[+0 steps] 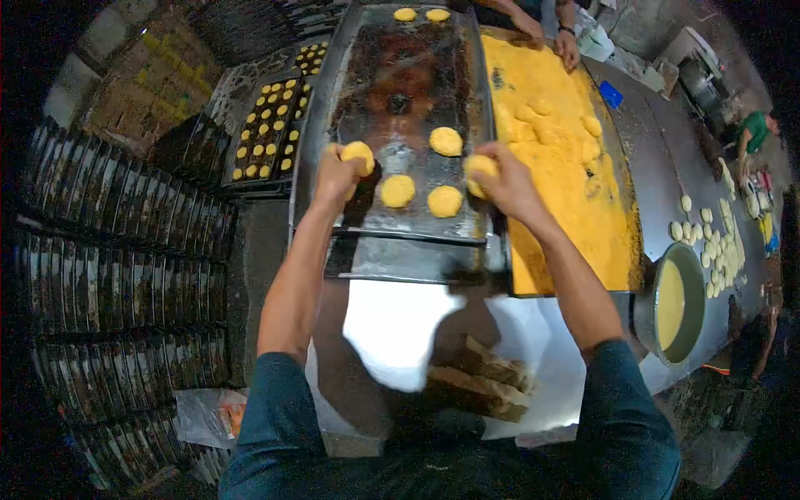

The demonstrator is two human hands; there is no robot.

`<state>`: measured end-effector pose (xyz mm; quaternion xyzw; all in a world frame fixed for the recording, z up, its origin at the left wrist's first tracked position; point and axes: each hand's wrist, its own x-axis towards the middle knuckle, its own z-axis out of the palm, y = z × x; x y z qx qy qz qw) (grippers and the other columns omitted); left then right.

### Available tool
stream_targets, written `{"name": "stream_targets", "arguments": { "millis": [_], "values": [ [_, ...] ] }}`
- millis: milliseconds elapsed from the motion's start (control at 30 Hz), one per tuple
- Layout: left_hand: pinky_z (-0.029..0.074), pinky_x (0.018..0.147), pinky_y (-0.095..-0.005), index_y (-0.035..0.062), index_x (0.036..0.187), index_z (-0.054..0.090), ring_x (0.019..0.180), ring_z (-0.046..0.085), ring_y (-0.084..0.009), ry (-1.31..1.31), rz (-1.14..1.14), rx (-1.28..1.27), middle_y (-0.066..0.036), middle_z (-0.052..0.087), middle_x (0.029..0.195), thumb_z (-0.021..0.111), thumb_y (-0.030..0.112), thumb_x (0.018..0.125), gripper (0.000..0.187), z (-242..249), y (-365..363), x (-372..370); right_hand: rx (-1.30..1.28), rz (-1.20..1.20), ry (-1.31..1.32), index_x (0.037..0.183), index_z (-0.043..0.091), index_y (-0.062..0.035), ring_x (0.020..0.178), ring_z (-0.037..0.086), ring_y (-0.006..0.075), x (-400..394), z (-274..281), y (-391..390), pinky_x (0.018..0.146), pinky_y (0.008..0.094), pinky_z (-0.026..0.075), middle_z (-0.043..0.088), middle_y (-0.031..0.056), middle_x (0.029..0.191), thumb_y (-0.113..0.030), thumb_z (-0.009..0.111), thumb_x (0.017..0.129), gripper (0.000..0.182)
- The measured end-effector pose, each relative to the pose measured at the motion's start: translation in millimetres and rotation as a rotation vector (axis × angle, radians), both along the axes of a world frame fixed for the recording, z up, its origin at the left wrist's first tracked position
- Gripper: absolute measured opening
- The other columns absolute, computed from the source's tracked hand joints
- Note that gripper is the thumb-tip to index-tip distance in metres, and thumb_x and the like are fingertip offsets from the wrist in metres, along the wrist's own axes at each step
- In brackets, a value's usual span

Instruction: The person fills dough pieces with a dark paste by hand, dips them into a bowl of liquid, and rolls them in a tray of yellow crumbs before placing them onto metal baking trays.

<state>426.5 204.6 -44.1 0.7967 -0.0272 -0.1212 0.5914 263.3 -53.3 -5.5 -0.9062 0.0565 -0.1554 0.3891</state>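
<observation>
My left hand [333,179] is closed round a yellow crumb-coated dough round [357,155] above the left side of a dark baking tray [400,75]. A second bit of yellow shows under that hand, mostly hidden. At the tray's right edge, my right hand [510,182] grips another yellow dough round [481,170]. Between my hands, three coated rounds lie flat on the tray, one of them a near-centre round [397,191]. Two more sit at its far end. To the right is a wide tray of yellow crumbs [558,183].
A co-worker's hands [567,48] are at the far end of the crumbs, near a blue scraper [611,95]. A metal bowl [697,292] of yellow liquid stands right, beside several pale dough pieces [715,250]. Stacked pans [125,292] and filled trays [265,133] are left.
</observation>
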Motion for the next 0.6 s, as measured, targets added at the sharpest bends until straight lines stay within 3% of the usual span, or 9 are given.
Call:
{"name": "stream_targets", "arguments": {
  "millis": [133, 233, 300, 333, 400, 433, 500, 533, 600],
  "values": [
    [0.046, 0.054, -0.0271, 0.0018, 0.100, 0.059, 0.063, 0.057, -0.0138, -0.039, -0.113, 0.131, -0.007, 0.061, 0.076, 0.068, 0.012, 0.077, 0.027, 6.3, 17.4, 69.4, -0.048, 0.043, 0.057, 0.107, 0.055, -0.0094, 0.091, 0.061, 0.0372, 116.8, -12.8, 65.4, 0.081, 0.0416, 0.048, 0.064, 0.0194, 0.095, -0.026, 0.066, 0.077, 0.036],
    [0.050, 0.060, -0.0338, 0.0008, 0.104, 0.059, 0.069, 0.061, -0.0211, -0.087, -0.178, 0.196, -0.012, 0.062, 0.083, 0.067, 0.012, 0.077, 0.031, -16.4, 22.7, 98.9, -0.020, 0.061, 0.049, 0.106, 0.056, -0.0079, 0.098, 0.059, 0.0362, 174.4, -50.7, 77.4, 0.082, 0.0445, 0.047, 0.062, 0.0185, 0.105, -0.024, 0.062, 0.080, 0.031],
    [0.050, 0.073, -0.0418, -0.0029, 0.105, 0.058, 0.085, 0.061, -0.0330, -0.691, -0.226, 0.739, -0.020, 0.061, 0.096, 0.064, 0.012, 0.078, 0.031, -28.4, 25.2, 100.0, -0.463, -0.028, 0.245, 0.114, 0.053, -0.0041, 0.115, 0.049, 0.0368, 187.2, -64.1, 79.0, 0.090, 0.0504, 0.042, 0.052, 0.0203, 0.123, -0.028, 0.056, 0.085, 0.037],
    [0.043, 0.088, -0.0469, -0.0076, 0.106, 0.055, 0.102, 0.053, -0.0411, -0.804, -0.263, 0.622, -0.027, 0.055, 0.109, 0.061, 0.017, 0.080, 0.036, -34.6, 27.9, 98.4, -0.460, -0.024, 0.256, 0.114, 0.053, -0.0041, 0.115, 0.049, 0.0368, 187.7, -74.3, 82.8, 0.090, 0.0504, 0.042, 0.052, 0.0203, 0.123, -0.028, 0.056, 0.085, 0.037],
    [0.038, 0.098, -0.0427, -0.0067, 0.120, 0.045, 0.113, 0.047, -0.0408, -0.942, -0.327, 0.741, -0.029, 0.049, 0.121, 0.060, 0.021, 0.082, 0.050, -47.2, 25.8, 87.1, -0.688, 0.059, -0.086, 0.129, 0.042, -0.0002, 0.130, 0.032, 0.0374, 176.8, -82.8, 90.8, 0.100, 0.0557, 0.032, 0.033, 0.0220, 0.141, -0.037, 0.049, 0.090, 0.054],
    [0.038, 0.098, -0.0427, -0.0067, 0.120, 0.045, 0.113, 0.047, -0.0408, -0.947, -0.329, 0.732, -0.029, 0.049, 0.121, 0.060, 0.021, 0.082, 0.050, -53.8, 25.1, 83.1, -0.756, 0.115, 0.057, 0.138, 0.028, 0.0030, 0.136, 0.021, 0.0360, 171.6, -87.4, 97.5, 0.106, 0.0563, 0.022, 0.024, 0.0214, 0.146, -0.046, 0.045, 0.091, 0.070],
    [0.034, 0.102, -0.0411, -0.0080, 0.120, 0.045, 0.117, 0.044, -0.0418, -1.139, -0.244, 0.737, -0.030, 0.046, 0.124, 0.059, 0.021, 0.083, 0.049, -78.3, 24.9, 78.9, -0.776, 0.104, 0.022, 0.139, 0.027, 0.0028, 0.137, 0.020, 0.0357, 163.9, -97.3, 100.4, 0.106, 0.0566, 0.021, 0.021, 0.0208, 0.147, -0.047, 0.044, 0.091, 0.071],
    [0.034, 0.102, -0.0411, -0.0080, 0.120, 0.045, 0.117, 0.044, -0.0418, -1.136, -0.250, 0.734, -0.030, 0.046, 0.124, 0.059, 0.021, 0.083, 0.049, -81.1, 25.5, 85.3, -0.790, 0.096, -0.010, 0.139, 0.026, 0.0025, 0.137, 0.019, 0.0354, 159.7, -102.5, 100.9, 0.107, 0.0570, 0.020, 0.019, 0.0202, 0.148, -0.048, 0.044, 0.091, 0.072],
    [0.039, 0.096, -0.0446, -0.0067, 0.113, 0.052, 0.117, 0.045, -0.0400, -0.805, -0.334, 0.620, -0.030, 0.043, 0.128, 0.059, 0.028, 0.083, 0.046, -71.3, 24.1, 101.2, -0.753, 0.075, -0.013, 0.139, 0.030, -0.0012, 0.136, 0.021, 0.0368, 166.9, -97.5, 90.8, 0.105, 0.0585, 0.023, 0.023, 0.0203, 0.147, -0.048, 0.046, 0.089, 0.070]
  ]
}}
